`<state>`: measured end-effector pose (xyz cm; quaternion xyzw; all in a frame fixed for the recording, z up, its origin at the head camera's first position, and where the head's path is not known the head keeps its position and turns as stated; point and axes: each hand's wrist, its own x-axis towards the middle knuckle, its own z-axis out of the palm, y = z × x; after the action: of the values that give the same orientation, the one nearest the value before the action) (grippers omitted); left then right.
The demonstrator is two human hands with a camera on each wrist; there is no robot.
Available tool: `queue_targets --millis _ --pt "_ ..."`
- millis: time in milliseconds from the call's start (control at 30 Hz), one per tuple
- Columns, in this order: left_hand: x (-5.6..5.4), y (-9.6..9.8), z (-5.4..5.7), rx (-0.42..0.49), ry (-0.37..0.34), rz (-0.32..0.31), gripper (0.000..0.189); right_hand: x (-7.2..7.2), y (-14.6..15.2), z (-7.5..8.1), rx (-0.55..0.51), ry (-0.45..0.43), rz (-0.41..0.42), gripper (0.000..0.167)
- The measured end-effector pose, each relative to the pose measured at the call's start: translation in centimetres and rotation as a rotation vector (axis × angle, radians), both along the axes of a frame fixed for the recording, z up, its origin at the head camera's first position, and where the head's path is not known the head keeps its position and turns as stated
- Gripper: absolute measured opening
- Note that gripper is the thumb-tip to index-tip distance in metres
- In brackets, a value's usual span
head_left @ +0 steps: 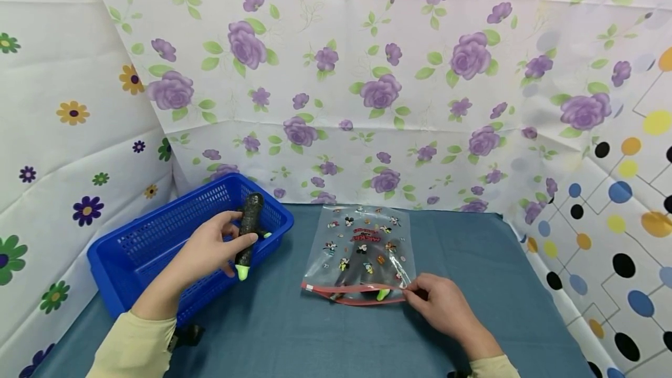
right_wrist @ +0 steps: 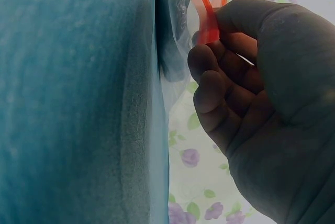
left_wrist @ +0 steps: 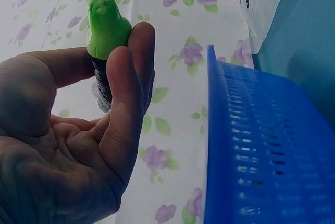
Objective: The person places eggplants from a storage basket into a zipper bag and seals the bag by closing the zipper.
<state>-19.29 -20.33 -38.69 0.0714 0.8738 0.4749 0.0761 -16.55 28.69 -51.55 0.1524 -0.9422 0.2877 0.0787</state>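
Note:
My left hand (head_left: 207,247) pinches a dark, bumpy toy cucumber (head_left: 251,220) between thumb and fingers, above the right end of the blue basket (head_left: 131,220). Its bright green tip (left_wrist: 107,30) points up past the fingertips in the left wrist view. On the table lies a clear zip bag (head_left: 362,244) with cartoon figures and a red zip edge facing me. My right hand (head_left: 441,302) pinches the right corner of that red edge (right_wrist: 209,30). The bag's mouth gapes a little, and inside it a dark thing with a green tip (head_left: 383,294) shows.
Behind the held cucumber, another green tip (head_left: 266,235) shows in the basket. The basket stands at the left on a blue-green tablecloth (head_left: 462,249). Flowered cloth (head_left: 336,104) hangs behind the table, with a dotted cloth (head_left: 619,238) at the right.

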Motion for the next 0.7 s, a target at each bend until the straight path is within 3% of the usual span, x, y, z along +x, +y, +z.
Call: queue_targets --millis 267,700 --pt "0.0 1.0 -0.8 0.044 -0.014 -0.01 0.09 0.0 0.0 0.0 0.004 -0.01 -0.004 0.023" --pt "-0.1 2.7 -2.4 0.019 -0.019 -0.038 0.086 0.0 0.0 0.0 0.001 -0.004 0.003 0.022"
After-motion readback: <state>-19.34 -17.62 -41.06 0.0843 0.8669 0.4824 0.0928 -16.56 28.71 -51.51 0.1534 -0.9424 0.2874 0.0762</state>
